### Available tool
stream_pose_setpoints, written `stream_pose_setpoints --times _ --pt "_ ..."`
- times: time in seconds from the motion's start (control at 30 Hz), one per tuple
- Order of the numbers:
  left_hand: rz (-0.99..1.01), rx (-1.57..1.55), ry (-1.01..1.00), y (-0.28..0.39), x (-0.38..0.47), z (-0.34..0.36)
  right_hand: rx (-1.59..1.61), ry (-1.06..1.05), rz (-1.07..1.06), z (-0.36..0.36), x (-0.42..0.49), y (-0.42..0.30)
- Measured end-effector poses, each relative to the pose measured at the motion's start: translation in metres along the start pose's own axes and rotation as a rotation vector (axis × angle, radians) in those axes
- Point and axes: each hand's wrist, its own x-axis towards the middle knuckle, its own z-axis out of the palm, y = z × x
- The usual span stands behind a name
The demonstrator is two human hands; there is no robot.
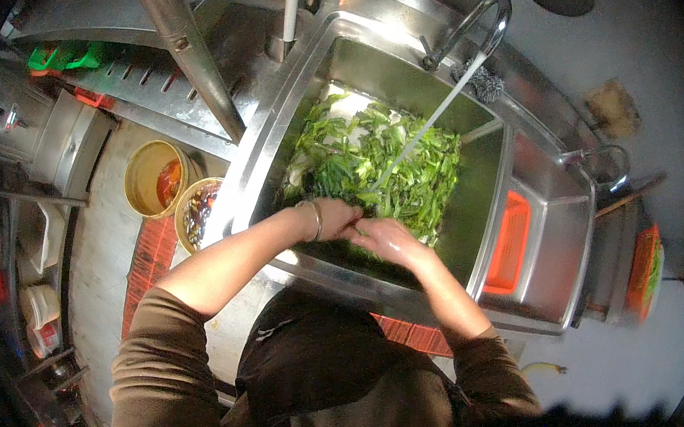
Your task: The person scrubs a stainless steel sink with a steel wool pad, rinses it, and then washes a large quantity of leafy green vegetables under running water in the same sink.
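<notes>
Chopped leafy greens [412, 161] lie in water in a large stainless-steel sink [486, 197]. A stream of water falls onto them from a curved metal faucet [499, 12]. My left hand [336, 217], with a bangle at the wrist, is at the near edge of the greens, its fingers meeting those of my right hand [386, 240]. Both hands are over the sink's near side. Whether anything is between the fingers cannot be made out, since the hands hide it.
A smaller basin at the right holds an orange plastic basket [507, 245]. Steel wool [485, 83] sits behind the big sink. Left on the floor stand a yellowish bucket [136, 180] with reddish contents and another bucket [181, 216]. A steel post [187, 47] rises beside the sink.
</notes>
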Motion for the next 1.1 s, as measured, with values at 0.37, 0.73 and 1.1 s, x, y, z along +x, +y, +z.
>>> stream_pose_setpoints --times 0.37,0.73,1.1 --pt "-0.265 -0.851 -0.183 0.003 -0.03 0.063 0.038 -0.001 -0.071 0.029 -0.026 -0.013" --pt "-0.436 -2.059 0.321 0.049 -0.018 0.05 0.188 0.6 0.069 0.032 -0.014 -0.019" --pt "-0.427 -1.132 1.34 -0.056 -0.144 -0.021 0.632 0.934 0.376 0.042 0.011 0.026"
